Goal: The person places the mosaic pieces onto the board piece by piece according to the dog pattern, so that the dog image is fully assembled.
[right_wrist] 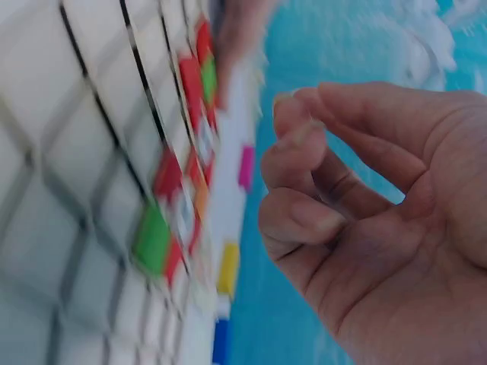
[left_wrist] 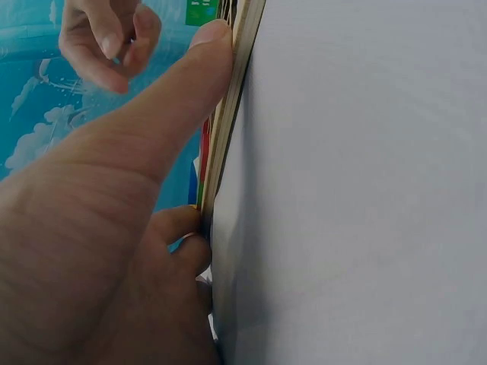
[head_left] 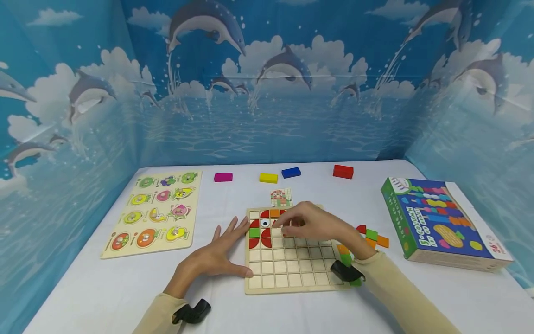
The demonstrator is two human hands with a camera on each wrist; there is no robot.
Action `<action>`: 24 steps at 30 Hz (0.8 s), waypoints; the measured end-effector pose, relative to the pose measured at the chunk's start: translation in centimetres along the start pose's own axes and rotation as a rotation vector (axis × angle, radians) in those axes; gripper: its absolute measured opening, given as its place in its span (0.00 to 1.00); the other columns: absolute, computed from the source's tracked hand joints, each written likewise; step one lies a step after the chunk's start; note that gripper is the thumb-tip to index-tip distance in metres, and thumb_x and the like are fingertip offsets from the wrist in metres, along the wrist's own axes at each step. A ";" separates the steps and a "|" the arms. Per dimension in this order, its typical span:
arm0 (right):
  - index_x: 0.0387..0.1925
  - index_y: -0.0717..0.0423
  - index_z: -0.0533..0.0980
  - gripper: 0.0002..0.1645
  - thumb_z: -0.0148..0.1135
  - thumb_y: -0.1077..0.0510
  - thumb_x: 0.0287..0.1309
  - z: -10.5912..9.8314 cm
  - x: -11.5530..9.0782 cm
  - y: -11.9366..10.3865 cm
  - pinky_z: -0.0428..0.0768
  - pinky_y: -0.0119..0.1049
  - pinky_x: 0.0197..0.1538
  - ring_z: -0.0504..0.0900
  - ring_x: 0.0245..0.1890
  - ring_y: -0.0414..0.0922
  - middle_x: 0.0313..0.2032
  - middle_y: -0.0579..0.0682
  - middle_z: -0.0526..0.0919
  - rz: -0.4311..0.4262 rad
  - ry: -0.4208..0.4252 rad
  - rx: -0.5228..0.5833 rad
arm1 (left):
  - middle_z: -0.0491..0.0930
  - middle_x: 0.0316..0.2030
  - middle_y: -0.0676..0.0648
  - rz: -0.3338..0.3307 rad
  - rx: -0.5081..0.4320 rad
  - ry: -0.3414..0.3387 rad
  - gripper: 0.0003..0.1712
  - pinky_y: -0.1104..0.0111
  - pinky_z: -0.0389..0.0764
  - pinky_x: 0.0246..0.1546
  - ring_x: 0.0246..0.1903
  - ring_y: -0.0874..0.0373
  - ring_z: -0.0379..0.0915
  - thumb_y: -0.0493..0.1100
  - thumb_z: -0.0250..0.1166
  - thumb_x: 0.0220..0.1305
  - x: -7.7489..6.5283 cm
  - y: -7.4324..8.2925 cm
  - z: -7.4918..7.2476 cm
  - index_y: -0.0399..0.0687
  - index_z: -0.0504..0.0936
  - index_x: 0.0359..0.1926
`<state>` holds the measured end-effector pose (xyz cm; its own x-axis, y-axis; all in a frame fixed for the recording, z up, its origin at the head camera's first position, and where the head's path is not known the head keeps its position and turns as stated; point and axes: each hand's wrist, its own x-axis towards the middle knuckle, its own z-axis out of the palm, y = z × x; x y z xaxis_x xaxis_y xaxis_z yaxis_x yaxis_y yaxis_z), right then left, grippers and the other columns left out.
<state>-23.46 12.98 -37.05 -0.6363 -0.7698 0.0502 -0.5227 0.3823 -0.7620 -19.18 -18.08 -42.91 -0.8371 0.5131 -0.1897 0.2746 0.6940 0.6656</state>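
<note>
A wooden grid board (head_left: 288, 291) lies on the table, its upper left cells filled with red, green and orange tiles and a round eye tile (head_left: 264, 223). Spread along the board's left side is my left hand (head_left: 219, 255). Its thumb rests on the rim, as the left wrist view also shows, and its fingers reach toward the upper left edge. Over the upper middle of the board hovers my right hand (head_left: 310, 222), fingers loosely bent beside the placed tiles. In the right wrist view no tile shows between its fingertips (right_wrist: 308, 217).
Loose tiles (head_left: 371, 236) lie right of the board, others along its right edge. Above the board is a small pattern card (head_left: 281, 197). A fruit puzzle (head_left: 167, 211) lies left, a blue box (head_left: 446, 222) right. Coloured blocks, including a red one (head_left: 343, 171), line the back.
</note>
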 end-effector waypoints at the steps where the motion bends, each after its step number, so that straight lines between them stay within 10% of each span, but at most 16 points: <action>1: 0.56 0.64 0.87 0.14 0.66 0.66 0.73 -0.8 -0.7 0.3 0.77 0.30 0.30 0.76 0.24 0.45 0.38 0.54 0.90 0.015 0.011 0.021 | 0.41 0.88 0.56 -0.003 -0.001 0.001 0.73 0.45 0.22 0.83 0.87 0.51 0.23 0.63 0.86 0.49 0.0 0.1 0.0 0.56 0.52 0.88; 6: 0.59 0.67 0.85 0.16 0.64 0.65 0.75 -3.7 -4.6 2.2 0.84 0.37 0.35 0.80 0.30 0.61 0.38 0.62 0.87 0.096 0.087 0.072 | 0.41 0.88 0.56 -0.019 0.001 0.004 0.74 0.45 0.23 0.84 0.87 0.52 0.24 0.62 0.87 0.48 0.1 0.3 0.1 0.57 0.52 0.88; 13: 0.57 0.65 0.85 0.15 0.66 0.66 0.73 -5.6 -9.1 5.1 0.87 0.32 0.43 0.85 0.43 0.48 0.51 0.62 0.89 0.172 0.164 0.016 | 0.42 0.88 0.54 -0.024 -0.001 0.015 0.74 0.43 0.23 0.83 0.87 0.50 0.25 0.62 0.87 0.48 -0.2 0.3 0.0 0.55 0.52 0.88; 24: 0.49 0.63 0.87 0.14 0.77 0.66 0.62 -6.5 -12.4 7.5 0.84 0.30 0.41 0.80 0.35 0.46 0.36 0.51 0.86 0.322 0.125 -0.010 | 0.43 0.88 0.53 -0.027 -0.002 0.015 0.74 0.44 0.23 0.83 0.87 0.49 0.24 0.63 0.87 0.48 -0.1 0.4 0.1 0.55 0.53 0.88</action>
<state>-23.21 28.71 -39.22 -0.8339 -0.5404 -0.1120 -0.2893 0.6010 -0.7451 -18.97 -17.78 -42.67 -0.8512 0.4868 -0.1963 0.2514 0.7065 0.6616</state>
